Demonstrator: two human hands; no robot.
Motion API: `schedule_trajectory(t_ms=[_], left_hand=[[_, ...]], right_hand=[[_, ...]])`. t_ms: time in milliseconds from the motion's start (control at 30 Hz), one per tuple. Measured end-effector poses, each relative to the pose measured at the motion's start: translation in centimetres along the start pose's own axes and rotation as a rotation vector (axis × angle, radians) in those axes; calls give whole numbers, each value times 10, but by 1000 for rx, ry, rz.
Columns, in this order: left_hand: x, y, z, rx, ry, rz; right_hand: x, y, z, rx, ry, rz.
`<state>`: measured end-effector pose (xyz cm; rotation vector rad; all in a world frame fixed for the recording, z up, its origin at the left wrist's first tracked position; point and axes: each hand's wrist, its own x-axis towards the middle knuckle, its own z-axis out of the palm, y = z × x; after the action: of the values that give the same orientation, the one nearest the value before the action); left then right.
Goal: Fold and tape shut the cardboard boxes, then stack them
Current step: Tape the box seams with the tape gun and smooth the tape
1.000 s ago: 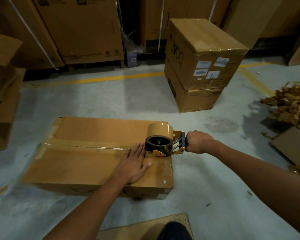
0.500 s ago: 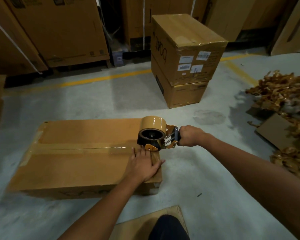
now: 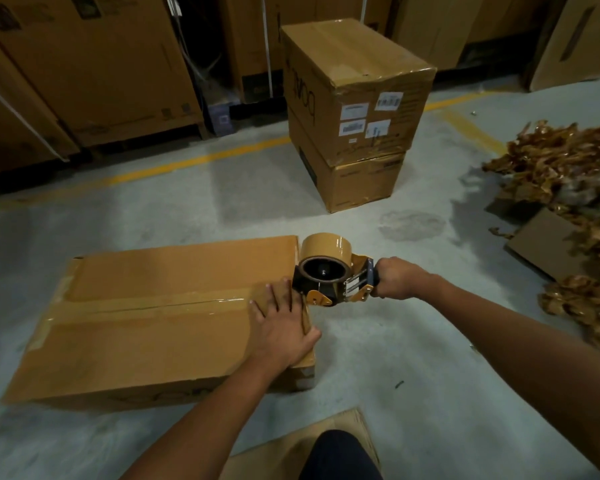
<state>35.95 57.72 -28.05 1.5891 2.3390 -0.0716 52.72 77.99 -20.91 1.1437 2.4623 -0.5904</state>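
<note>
A flat cardboard box (image 3: 146, 327) lies on the concrete floor, a strip of brown tape running along its centre seam. My left hand (image 3: 284, 323) presses flat on the box's right end, fingers spread, thumb over the edge. My right hand (image 3: 397, 277) grips the handle of a tape dispenser (image 3: 326, 271) carrying a brown roll. The dispenser sits at the box's right edge, just past the end of the seam. Two taped boxes (image 3: 354, 109) stand stacked behind.
Large cartons line the back wall beyond a yellow floor line (image 3: 194, 159). A heap of crumpled brown tape (image 3: 568, 188) and a cardboard sheet (image 3: 548, 240) lie at the right. Another cardboard piece (image 3: 278, 452) and my knee are at the bottom.
The dispenser has run right along the seam and reached the box's right edge. My left hand slid right with it to the box's end. The view shifted right.
</note>
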Motion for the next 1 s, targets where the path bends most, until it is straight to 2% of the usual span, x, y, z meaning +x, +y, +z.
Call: schedule_trajectory(t_ms=[167,433,1000], left_hand=[[4,-4,6,-8,58,44],[6,-3,8,0,30,25],[7,-10,13,5,41,62]], right_hand=[[6,3,4,97,-19,30],[12,0,5,138,-1,65],[2,5,-10,-78,-5,-55]])
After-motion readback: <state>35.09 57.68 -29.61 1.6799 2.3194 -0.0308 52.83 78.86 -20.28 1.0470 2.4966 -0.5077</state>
